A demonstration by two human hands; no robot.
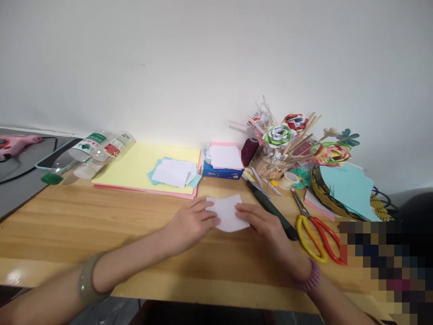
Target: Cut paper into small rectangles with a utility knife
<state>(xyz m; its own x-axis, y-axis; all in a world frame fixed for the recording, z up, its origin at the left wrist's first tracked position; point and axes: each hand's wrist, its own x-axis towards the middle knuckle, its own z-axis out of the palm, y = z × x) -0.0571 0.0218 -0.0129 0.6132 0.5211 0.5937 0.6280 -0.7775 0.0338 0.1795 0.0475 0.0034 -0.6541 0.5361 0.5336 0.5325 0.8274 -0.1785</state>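
A small white sheet of paper (228, 214) is held between my two hands above the wooden table (111, 216), its surface slightly bowed. My left hand (191, 223) grips its left edge, fingers closed over the paper. On the opposite edge, my right hand (265, 221) pinches the sheet the same way. Both thumbs are mostly hidden. Behind the sheet lie more white paper squares (171, 172) on top of light blue ones. Close to my right hand is a dark green knife-like tool (267, 205), partly covered by it.
Scissors (318, 234) with yellow and red handles lie at right. Beyond stand paper flowers (279, 135), a basket (326, 198) with blue paper (352, 187), and a blue box (221, 172). Large yellow sheets (125, 169), plastic bottles (111, 146) and a phone (59, 155) occupy the left.
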